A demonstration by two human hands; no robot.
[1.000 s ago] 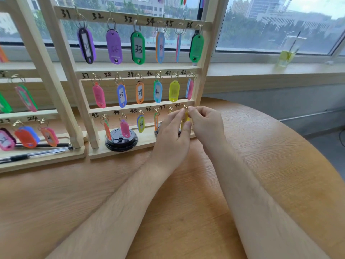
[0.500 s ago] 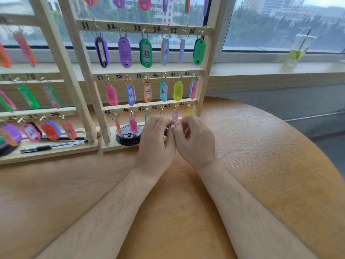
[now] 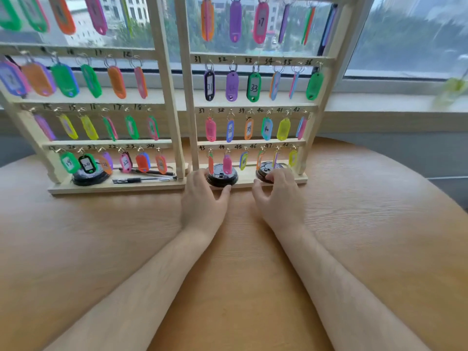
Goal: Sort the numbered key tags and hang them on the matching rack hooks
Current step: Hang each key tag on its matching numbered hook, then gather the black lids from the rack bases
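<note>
From my remote seat I see the left hand (image 3: 202, 201) half open on the desk (image 3: 101, 236), its fingers resting against the left rim of a black lid (image 3: 222, 177) on the rack (image 3: 188, 110) base and its thumb at the lid's front rim. The right hand (image 3: 279, 198) is curled tighter, fingertips down on a second black lid (image 3: 263, 169) just to the right; I cannot tell whether it pinches anything there. The key tags (image 3: 253, 87) hang in rows on the numbered hooks, the lowest row dangling just above both lids.
</note>
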